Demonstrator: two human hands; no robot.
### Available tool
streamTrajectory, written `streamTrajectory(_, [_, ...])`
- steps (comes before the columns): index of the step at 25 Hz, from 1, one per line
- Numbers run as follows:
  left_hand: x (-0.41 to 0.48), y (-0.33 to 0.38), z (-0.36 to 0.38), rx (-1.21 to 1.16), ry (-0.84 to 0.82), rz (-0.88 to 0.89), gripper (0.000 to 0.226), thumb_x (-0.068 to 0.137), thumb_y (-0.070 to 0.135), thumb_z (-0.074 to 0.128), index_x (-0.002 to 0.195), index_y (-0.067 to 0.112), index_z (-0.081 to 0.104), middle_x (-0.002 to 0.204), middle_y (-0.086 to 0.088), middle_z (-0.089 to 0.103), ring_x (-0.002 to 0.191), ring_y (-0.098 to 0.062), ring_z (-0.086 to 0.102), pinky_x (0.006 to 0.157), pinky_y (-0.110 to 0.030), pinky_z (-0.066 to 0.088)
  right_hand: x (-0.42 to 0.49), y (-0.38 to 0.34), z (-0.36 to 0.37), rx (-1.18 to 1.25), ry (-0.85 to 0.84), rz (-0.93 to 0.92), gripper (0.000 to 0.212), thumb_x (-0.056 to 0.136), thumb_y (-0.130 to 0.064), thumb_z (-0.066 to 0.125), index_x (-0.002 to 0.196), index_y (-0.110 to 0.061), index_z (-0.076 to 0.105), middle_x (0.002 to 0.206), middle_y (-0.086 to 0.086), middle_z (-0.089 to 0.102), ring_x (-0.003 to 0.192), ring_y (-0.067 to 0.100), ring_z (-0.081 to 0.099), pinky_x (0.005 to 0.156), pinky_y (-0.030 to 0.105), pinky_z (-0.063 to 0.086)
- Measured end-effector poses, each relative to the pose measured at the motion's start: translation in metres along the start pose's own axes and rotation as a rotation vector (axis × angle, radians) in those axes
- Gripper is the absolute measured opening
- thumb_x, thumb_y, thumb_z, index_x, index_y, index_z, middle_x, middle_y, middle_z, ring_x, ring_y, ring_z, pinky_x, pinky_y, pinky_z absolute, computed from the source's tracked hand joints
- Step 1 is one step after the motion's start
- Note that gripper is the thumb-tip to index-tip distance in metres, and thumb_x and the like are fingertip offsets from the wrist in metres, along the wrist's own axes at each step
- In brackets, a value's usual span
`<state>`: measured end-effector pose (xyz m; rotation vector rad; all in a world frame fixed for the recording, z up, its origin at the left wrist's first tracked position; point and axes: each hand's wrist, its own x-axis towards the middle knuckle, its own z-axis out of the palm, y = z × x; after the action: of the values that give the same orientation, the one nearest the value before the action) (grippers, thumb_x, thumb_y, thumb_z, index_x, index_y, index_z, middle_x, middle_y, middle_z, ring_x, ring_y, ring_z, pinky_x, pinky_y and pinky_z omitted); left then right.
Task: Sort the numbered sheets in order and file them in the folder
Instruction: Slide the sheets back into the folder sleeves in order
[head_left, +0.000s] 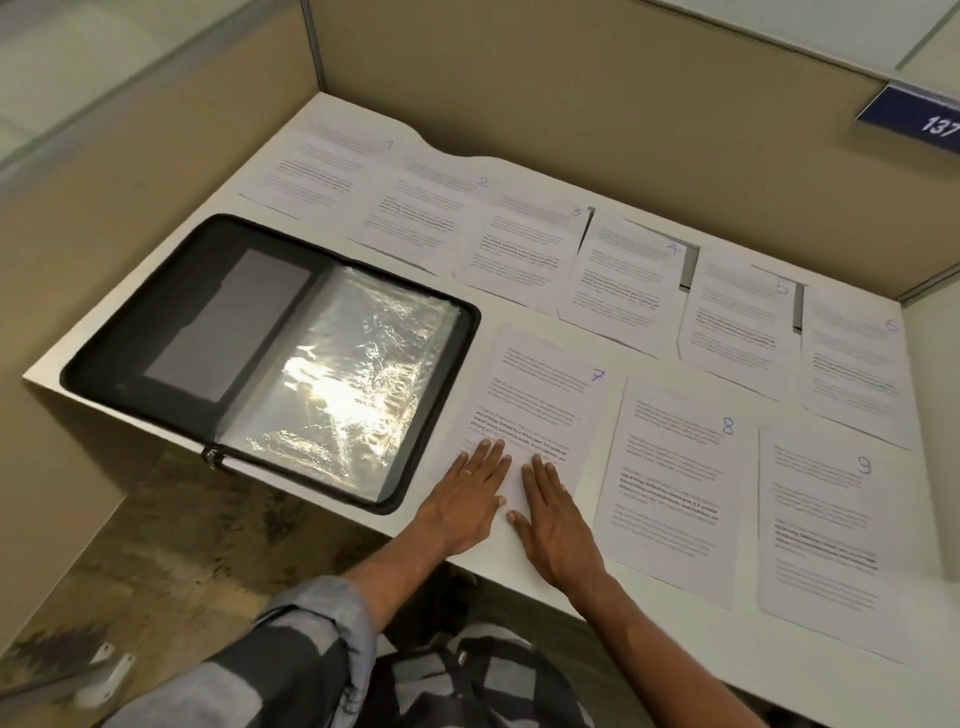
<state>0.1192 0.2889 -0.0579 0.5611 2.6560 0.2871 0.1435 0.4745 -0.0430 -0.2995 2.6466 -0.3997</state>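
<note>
Sheet 7 (540, 395): laid in the near row on the white desk (156, 260), just right of the folder (130, 353); its lower part is pressed by both hands.
Left hand (467, 499): laid flat with fingers straight; nothing is grasped.
Right hand (556, 525): likewise flat and released, set beside the left on the same sheet.
Handling: the paper is judged light, limp and slick on the desk. It is best slid to the near edge or lifted by a corner, then supported along a long side so that no crease is made.
Near row: sheet 8 (670, 467) and sheet 9 (826, 530) are laid to the right of 7.
Folder: opened flat. A crinkled clear sleeve (353, 364) lies on its right half and is judged flimsy and clingy. Whether anything is filed inside cannot be told through the glare.
Far row: sheet 1 (322, 166) through sheet 6 (852, 364) are ranged left to right along the partition, with neighbouring edges touching or overlapped.
</note>
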Motion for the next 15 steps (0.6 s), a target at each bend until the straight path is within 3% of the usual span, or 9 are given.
streamTrajectory(5, [-0.004, -0.014, -0.023, -0.04, 0.114, -0.02, 0.064, 0.111, 0.042, 0.024, 0.162, 0.015, -0.003, 0.167, -0.003, -0.018, 0.155, -0.02, -0.019, 0.128, -0.043, -0.001, 0.021, -0.015, -0.029, 0.013, 0.107, -0.068, 0.08, 0.094, -0.073, 0.004, 0.16, -0.029, -0.01, 0.165, -0.01, -0.023, 0.153, 0.008, -0.019, 0.125, 0.029, -0.011])
streamTrajectory(10, [0.003, -0.089, -0.089, -0.003, 0.318, -0.099, 0.063, 0.107, 0.043, 0.016, 0.162, 0.01, 0.018, 0.17, -0.007, 0.004, 0.157, -0.024, -0.001, 0.127, -0.048, 0.017, 0.089, -0.075, -0.076, 0.068, 0.285, -0.164, 0.079, 0.098, -0.066, 0.007, 0.163, -0.021, 0.006, 0.169, -0.003, -0.005, 0.156, 0.013, -0.008, 0.129, 0.035, 0.002])
streamTrajectory(13, [0.011, -0.154, -0.133, -0.026, 0.38, -0.128, 0.069, 0.104, 0.049, 0.005, 0.163, 0.014, 0.007, 0.17, -0.002, -0.005, 0.157, -0.018, -0.013, 0.128, -0.042, -0.002, 0.14, -0.122, -0.098, 0.095, 0.347, -0.216, 0.071, 0.106, -0.058, 0.023, 0.163, -0.018, 0.01, 0.17, -0.001, 0.001, 0.157, 0.016, -0.003, 0.128, 0.036, 0.003])
streamTrajectory(15, [0.016, -0.202, -0.159, -0.015, 0.428, -0.145, 0.068, 0.105, 0.05, 0.008, 0.163, 0.014, 0.008, 0.17, -0.003, -0.004, 0.157, -0.018, -0.012, 0.127, -0.039, -0.009, 0.177, -0.154, -0.106, 0.074, 0.363, -0.224, 0.068, 0.108, -0.051, 0.031, 0.163, -0.014, 0.014, 0.17, 0.002, 0.004, 0.158, 0.019, 0.0, 0.128, 0.038, 0.006])
